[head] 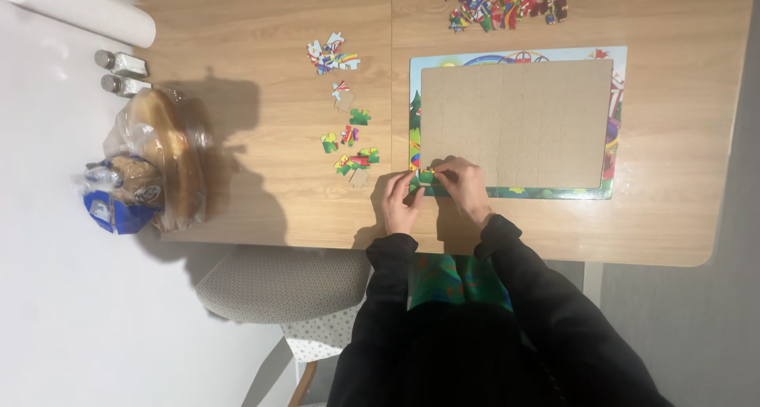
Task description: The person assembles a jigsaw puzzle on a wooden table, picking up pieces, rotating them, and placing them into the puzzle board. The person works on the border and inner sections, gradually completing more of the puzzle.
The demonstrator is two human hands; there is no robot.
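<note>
A puzzle tray (514,124) with a colourful border and a bare brown middle lies on the wooden table (261,177). My left hand (401,201) and my right hand (463,184) meet at the tray's near left corner. Both hands pinch a small green puzzle piece (428,176) there, pressed against the border. Several loose pieces (348,142) lie just left of my left hand. A larger heap of pieces (507,1) sits at the far edge beyond the tray.
Bagged bread and packets (150,165) sit at the table's left end, with two small shakers (120,72) and a paper roll (87,7) beyond. A cushioned chair (277,284) stands left of my lap.
</note>
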